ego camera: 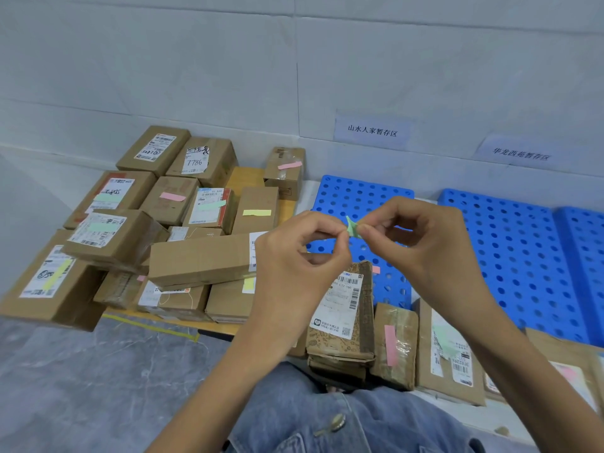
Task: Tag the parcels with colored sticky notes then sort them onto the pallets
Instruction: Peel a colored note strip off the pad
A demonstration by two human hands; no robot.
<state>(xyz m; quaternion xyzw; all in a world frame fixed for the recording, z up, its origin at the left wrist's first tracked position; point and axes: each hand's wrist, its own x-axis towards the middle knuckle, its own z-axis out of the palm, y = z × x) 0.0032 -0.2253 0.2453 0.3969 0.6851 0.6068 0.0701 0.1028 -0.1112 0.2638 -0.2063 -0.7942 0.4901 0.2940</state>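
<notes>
The left hand (300,256) and right hand (421,243) meet above the blue pallet (359,194), each pinching one end of a small crumpled green sticky note (352,227) between thumb and forefinger. Left of the pallet lies a heap of tagged parcels (196,259). A brown labelled parcel (343,308) rests on its near edge.

A: Pallets (510,256), 3 o'clock — colour?
B: Blue, dotted with round holes. Parcels (196,259), 9 o'clock — brown cardboard, white labels (195,161); sticky notes (172,196) pink, green, yellow. Centre note (352,227): green. Floor (98,371), 7 o'clock: grey marbled.
</notes>
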